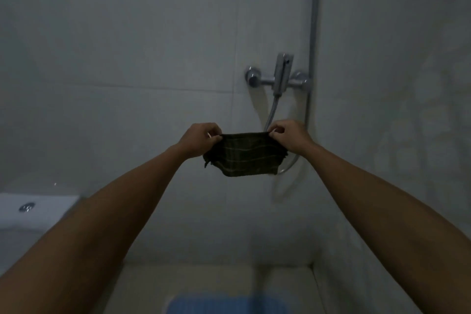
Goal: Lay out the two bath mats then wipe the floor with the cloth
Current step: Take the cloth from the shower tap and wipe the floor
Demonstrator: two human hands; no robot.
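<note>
Your left hand (201, 139) and right hand (288, 136) each pinch a top corner of the dark cloth (244, 154), stretched in the air before the wall — above the blue mat (226, 304). Loosen either pinch and it may drop onto the mat.

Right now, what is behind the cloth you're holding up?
Behind the dark checked cloth, stretched between the left hand and right hand, are the tiled wall and the shower hose hanging from the mixer tap. The cloth hides the hose's middle stretch.
</note>
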